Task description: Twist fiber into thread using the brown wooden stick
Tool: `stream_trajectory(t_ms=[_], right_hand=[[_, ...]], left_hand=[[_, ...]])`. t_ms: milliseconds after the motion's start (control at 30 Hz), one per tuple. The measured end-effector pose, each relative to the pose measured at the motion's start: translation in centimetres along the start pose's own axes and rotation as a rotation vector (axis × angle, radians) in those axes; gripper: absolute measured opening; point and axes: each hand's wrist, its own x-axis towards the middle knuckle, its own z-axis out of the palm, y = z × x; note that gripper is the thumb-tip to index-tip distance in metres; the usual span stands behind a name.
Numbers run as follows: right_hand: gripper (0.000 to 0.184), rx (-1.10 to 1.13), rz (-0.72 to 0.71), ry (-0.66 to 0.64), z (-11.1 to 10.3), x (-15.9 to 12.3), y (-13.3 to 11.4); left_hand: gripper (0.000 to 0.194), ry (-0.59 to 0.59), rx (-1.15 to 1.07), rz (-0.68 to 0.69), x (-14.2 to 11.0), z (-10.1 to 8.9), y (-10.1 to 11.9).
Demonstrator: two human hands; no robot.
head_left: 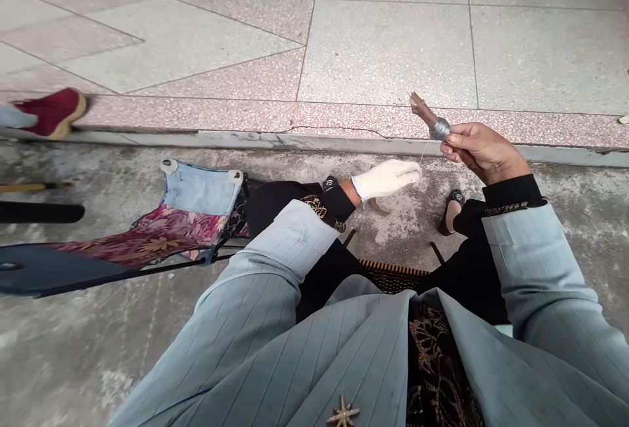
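Head camera view, with clock positions taken from its middle unless said otherwise: a stick (423, 109) wound with silver wire (439, 129) sits at about two o'clock, raised above the ground and pointing towards ten o'clock from the right hand (474, 145). That bare hand pinches the stick's near end between thumb and fingers, right beside the wire coil. A thin strand (424, 152) runs from the coil towards seven o'clock and meets the left hand (388, 178), which wears a white glove. Its fingers are pressed together, pinching the strand at their tips.

Just at six o'clock from the glove, a curved brown piece (379, 207) lies on the concrete (407, 214); what it is cannot be told. Towards nine o'clock stands a blue and floral folding chair (184, 217). Another person's red shoe (61, 112) rests on the tiled step (388, 54), between nine and ten o'clock.
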Motion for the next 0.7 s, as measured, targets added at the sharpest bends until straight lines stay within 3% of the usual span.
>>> stream_trajectory(t_ms=[167, 333, 433, 567, 700], right_hand=[[0.031, -0.212, 0.129, 0.040, -0.8, 1.5, 1.5], [0.023, -0.880, 0.321, -0.014, 0.5, 2.8, 2.3], [0.023, -1.128, 0.408, -0.157, 1.9, 3.3, 2.7], [0.025, -1.157, 0.466, -0.393, 2.6, 3.5, 3.4], [0.033, -0.838, 0.417, -0.741, 1.9, 2.9, 2.8]], left_hand=[[0.036, -0.026, 0.171, -0.104, 0.1, 0.1, -0.3], [0.040, -0.089, 0.503, -0.095, 0.0, 1.3, -0.9], [0.040, -0.121, 0.632, -0.057, -0.2, 1.9, -1.0], [0.037, -0.150, 0.623, -0.044, -0.5, 1.1, -0.9], [0.034, -0.190, 0.361, 0.051, -0.8, -0.8, -0.8]])
